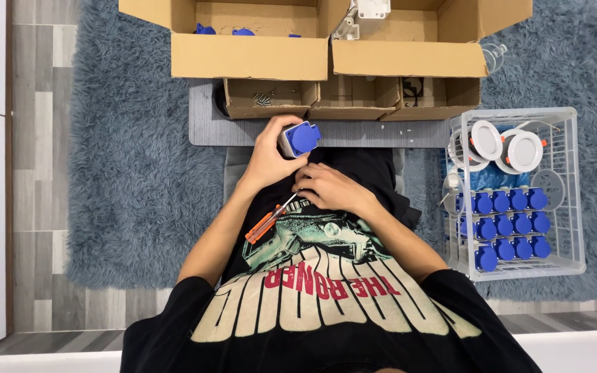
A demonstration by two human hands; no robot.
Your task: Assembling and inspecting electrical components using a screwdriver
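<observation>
A small grey plastic socket housing with a round blue hinged cap (299, 138) sits in the left hand (269, 160), fingers wrapped around its body, just above the lap. The right hand (332, 190) lies beside it, closed on a screwdriver with an orange handle (271, 220); its tip seems off the part. This looks like a fastening step: next, the tip must meet a screw squarely while the housing stays steady.
</observation>
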